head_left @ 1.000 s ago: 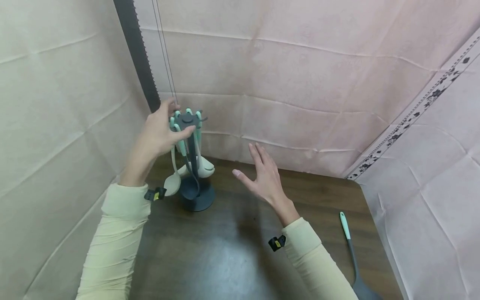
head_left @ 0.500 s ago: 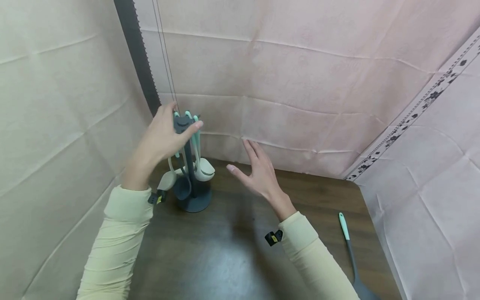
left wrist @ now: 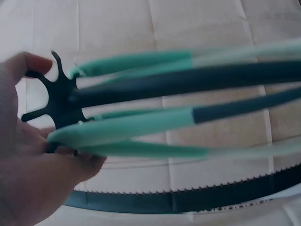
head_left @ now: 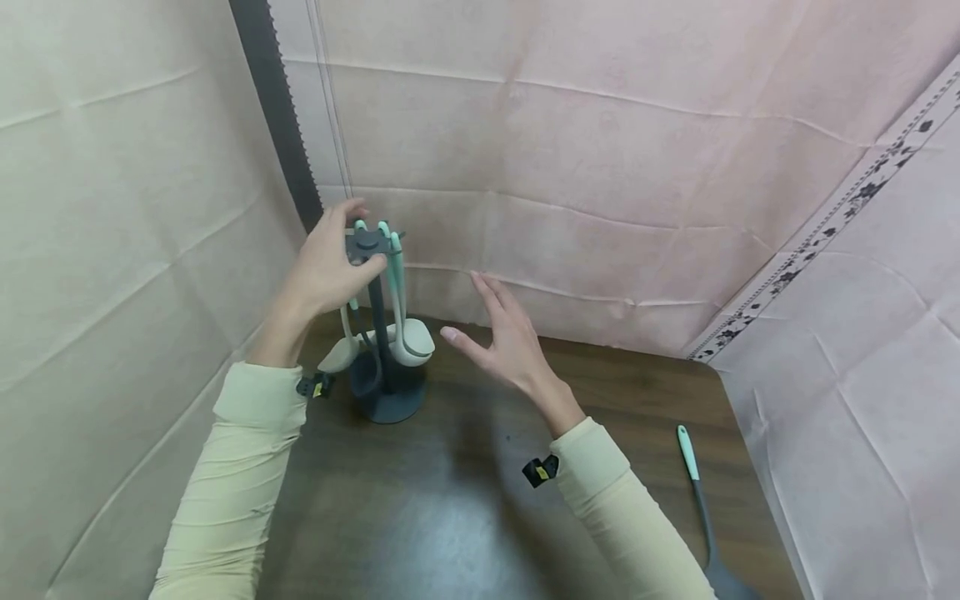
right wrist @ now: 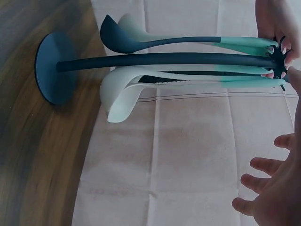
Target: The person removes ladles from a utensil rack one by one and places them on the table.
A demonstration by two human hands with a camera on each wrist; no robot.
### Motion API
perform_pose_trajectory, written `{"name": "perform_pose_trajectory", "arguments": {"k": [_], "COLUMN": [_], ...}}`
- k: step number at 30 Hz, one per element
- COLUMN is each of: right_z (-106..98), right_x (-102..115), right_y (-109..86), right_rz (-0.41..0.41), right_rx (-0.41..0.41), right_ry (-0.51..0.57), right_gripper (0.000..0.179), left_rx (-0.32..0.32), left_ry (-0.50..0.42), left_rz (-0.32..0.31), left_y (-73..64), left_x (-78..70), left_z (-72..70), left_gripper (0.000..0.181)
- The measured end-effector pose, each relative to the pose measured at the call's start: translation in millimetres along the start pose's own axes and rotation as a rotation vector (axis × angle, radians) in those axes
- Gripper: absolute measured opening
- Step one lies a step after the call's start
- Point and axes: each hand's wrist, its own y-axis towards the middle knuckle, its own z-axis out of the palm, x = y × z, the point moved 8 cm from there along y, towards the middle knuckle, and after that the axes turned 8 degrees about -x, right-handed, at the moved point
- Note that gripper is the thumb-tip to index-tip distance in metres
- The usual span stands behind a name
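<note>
A dark utensil stand (head_left: pixel 397 406) with a round base stands at the left back of the table. Several mint-handled utensils hang from its star-shaped hook top (left wrist: pixel 62 101), among them a dark ladle (right wrist: pixel 120 40) and a pale ladle (right wrist: pixel 113 89). My left hand (head_left: pixel 321 268) holds the hook top, thumb in front and fingers behind, partly hidden by it in the head view. To the right of the stand, my right hand (head_left: pixel 512 343) hovers with fingers extended and thumb spread, touching nothing.
On the table's right side lies a dark turner (head_left: pixel 703 508) with a mint handle, its blade cut off by the frame. Creased cloth walls (head_left: pixel 600 192) enclose the wooden table (head_left: pixel 390 500) at the back and both sides.
The hook top has turned under my left hand, and the hanging utensils have swung round with it. My right hand has drifted left, closer to the stand. The turner lies still.
</note>
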Motion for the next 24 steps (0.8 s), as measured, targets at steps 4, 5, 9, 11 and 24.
{"name": "perform_pose_trajectory", "arguments": {"k": [4,5,9,11,24], "right_z": [0.3,-0.2,-2.1,-1.9,9.5], "right_x": [3.1,4.0,8.3,12.2,39.3], "right_y": [2.5,3.7,10.3,14.6,47.7], "right_rz": [0.011,0.018,0.042,0.041,0.005], "right_rx": [0.029,0.032,0.036,0.034,0.044], "right_ry": [0.038,0.052,0.098,0.102,0.152], "right_gripper": [0.093,0.092,0.09,0.09,0.089], "left_rx": [0.019,0.022,0.021,0.015,0.059], "left_ry": [-0.007,-0.003,0.011,0.015,0.096], "left_rz": [0.033,0.039,0.05,0.055,0.029], "left_y": [1.3,1.6,1.7,1.8,2.6], "left_x": [3.6,3.5,1.8,2.2,2.8], "left_z": [-2.2,-1.9,-0.1,0.6,-1.5], "left_gripper": [0.08,0.08,0.078,0.076,0.08]}}
